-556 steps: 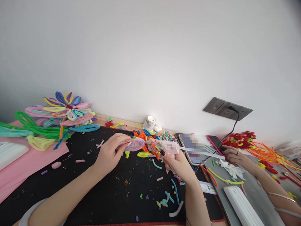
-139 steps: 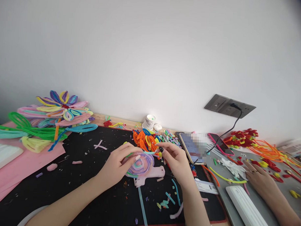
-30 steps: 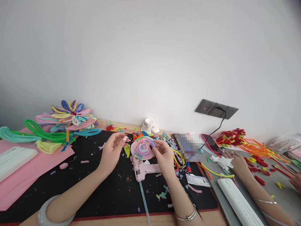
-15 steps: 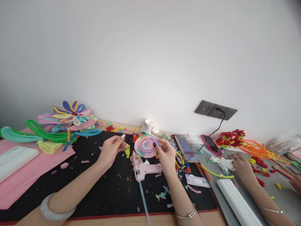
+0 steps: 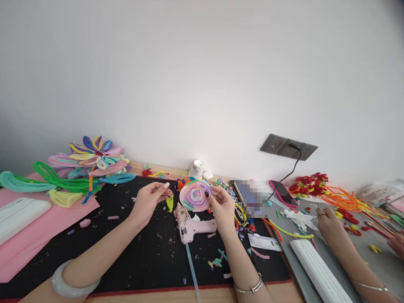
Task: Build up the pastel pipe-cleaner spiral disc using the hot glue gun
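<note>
My right hand (image 5: pixel 224 209) pinches a flat round coil of pastel pipe cleaners (image 5: pixel 196 195) by its right edge, holding it upright above the mat. To its left, my left hand (image 5: pixel 150 200) is closed in a pinch; what lies between its fingertips is too small to make out. A yellow-green pipe cleaner piece (image 5: pixel 169 204) shows just under those fingertips, and I cannot tell whether they touch it. Below the coil, between my hands, a pink hot glue gun (image 5: pixel 194 228) lies on its side with a long glue stick (image 5: pixel 193 266) sticking out toward me.
Pipe cleaner flowers (image 5: pixel 97 154) and a pink sheet (image 5: pixel 70 217) are at left. Scraps litter the black mat (image 5: pixel 118 263). A paper cup (image 5: pixel 197 169) stands by the wall; a phone (image 5: pixel 248 197) lies right of the coil. A co-worker's hand (image 5: pixel 328 224) is at right.
My left hand has shifted slightly right and down, its fingertips closer to the yellow-green piece. The coil stays in my right hand. The co-worker's hand has moved right, off the white tissue.
</note>
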The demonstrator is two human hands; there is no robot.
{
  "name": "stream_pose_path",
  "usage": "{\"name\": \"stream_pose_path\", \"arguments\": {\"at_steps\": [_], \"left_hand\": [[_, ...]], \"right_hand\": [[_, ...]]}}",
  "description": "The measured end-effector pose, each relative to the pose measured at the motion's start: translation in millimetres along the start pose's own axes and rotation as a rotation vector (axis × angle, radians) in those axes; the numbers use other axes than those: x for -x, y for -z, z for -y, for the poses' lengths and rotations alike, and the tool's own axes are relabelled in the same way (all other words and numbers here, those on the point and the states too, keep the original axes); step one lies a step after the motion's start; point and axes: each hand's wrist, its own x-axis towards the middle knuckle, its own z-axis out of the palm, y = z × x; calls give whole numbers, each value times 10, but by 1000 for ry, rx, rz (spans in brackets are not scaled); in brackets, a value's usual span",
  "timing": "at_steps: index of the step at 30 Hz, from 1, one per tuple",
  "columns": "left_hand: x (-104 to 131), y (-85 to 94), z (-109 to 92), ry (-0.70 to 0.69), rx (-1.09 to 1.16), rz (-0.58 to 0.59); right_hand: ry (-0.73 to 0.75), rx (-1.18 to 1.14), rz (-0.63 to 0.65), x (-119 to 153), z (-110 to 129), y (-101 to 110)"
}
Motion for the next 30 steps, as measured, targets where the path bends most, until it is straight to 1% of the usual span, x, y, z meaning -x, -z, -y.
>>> {"name": "stream_pose_path", "arguments": {"at_steps": [7,14,19,23,26,30], "left_hand": [[-4,23,29,-8,-16,27],[26,7,-25,-16,104,77],[44,-3,-46,-2,113,116],[6,16,-8,-16,96,85],[-38,41,20,-38,64,31],[-58,57,24,-132,-33,-61]], "right_hand": [[-5,-4,-8,2,-9,-6],[-22,-5,-3,15,11,-16],[-26,7,-15,21,8,-17],[-11,-2,-11,13,7,-13],[-18,-7,-2,14,18,-16],[-33,-5,7,30,38,-28]]}}
